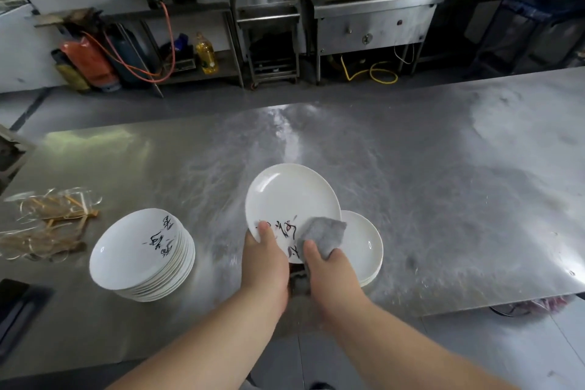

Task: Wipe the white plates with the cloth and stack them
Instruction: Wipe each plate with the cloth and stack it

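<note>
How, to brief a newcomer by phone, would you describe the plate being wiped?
Above the near edge of the long stainless steel table, midway along, the left hand grips a round white plate with dark brush lettering while the right hand holds a grey cloth against it. Unlike the tall plate stack at left and the low stack at right, it is held up, tilted.

Dim, table (411, 168) glare, edges warped
</note>
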A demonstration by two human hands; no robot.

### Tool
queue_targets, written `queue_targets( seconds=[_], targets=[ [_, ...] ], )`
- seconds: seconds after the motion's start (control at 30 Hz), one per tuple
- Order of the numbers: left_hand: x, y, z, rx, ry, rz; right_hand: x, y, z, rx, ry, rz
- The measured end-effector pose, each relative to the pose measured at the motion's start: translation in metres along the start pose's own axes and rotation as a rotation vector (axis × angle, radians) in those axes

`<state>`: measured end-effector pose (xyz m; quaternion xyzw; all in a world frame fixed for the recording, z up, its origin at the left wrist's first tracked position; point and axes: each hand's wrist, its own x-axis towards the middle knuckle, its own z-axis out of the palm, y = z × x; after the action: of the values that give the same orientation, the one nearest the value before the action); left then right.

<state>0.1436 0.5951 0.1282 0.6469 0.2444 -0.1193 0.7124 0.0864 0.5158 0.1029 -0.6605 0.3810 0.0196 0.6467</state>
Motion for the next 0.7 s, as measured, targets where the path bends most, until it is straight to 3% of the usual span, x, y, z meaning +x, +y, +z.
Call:
queue_targets(
  seconds=[0.07,0.17,0.27,0.4,0.7],
  targets=[
    [-0.001,-0.007,0.000,-0.065,-0.056,-0.068,0.019,-0.008,-0.018,-0.057,0.055,-0.022],
    [0.002,-0.017,-0.006,-0.104,-0.123,-0.186,0.047,-0.027,-0.065,-0.327,0.169,-0.207],
    [0.005,-0.032,-0.013,0.059,-0.166,-0.192,0.057,-0.028,-0.111,-0.617,0.037,-0.239],
    [0.017,-0.046,-0.020,0.376,-0.248,-0.125,0.045,-0.006,-0.145,-0.640,-0.227,-0.074],
    [0.068,-0.055,0.028,1.307,-0.361,0.210,0.067,0.030,-0.147,-0.547,-0.031,0.020]
  ],
)
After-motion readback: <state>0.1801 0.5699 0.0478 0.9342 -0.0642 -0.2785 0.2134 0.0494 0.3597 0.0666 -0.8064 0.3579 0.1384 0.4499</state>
